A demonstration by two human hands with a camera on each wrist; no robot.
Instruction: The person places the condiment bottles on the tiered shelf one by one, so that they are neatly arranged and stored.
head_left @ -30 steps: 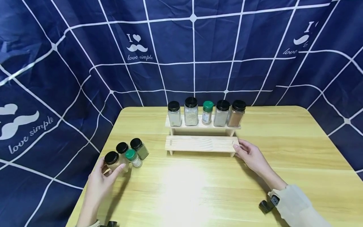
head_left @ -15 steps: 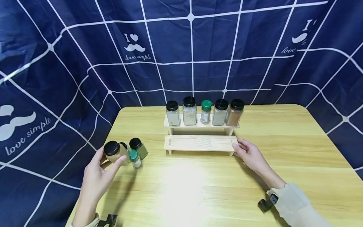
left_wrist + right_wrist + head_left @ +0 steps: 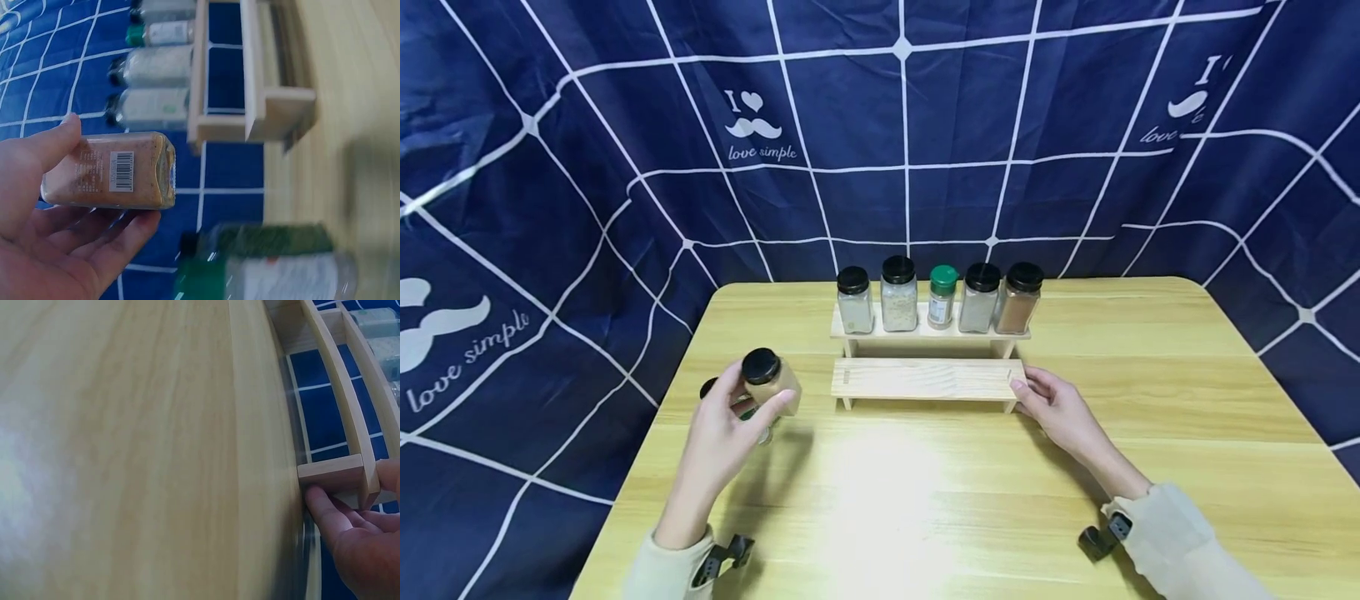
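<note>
Jar (image 3: pixel 781 393) in my left grip (image 3: pixel 718 437), rack (image 3: pixel 925 377) end in my right grip (image 3: pixel 1062 417).
In the head view, my left grip curls round the jar, clear of the table (image 3: pixel 1150 358) and left of the rack; my right grip pinches the rack, presumably steadying it. Only the left wrist shows the barcode (image 3: pixel 122 171); only the right wrist, fingers (image 3: pixel 331 515) against the leg (image 3: pixel 332 469).

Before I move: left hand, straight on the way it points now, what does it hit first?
Likely the left end of the pale wooden two-tier rack, at its upper shelf or the leftmost black-lidded clear jar there; depth along that line is unclear.
</note>
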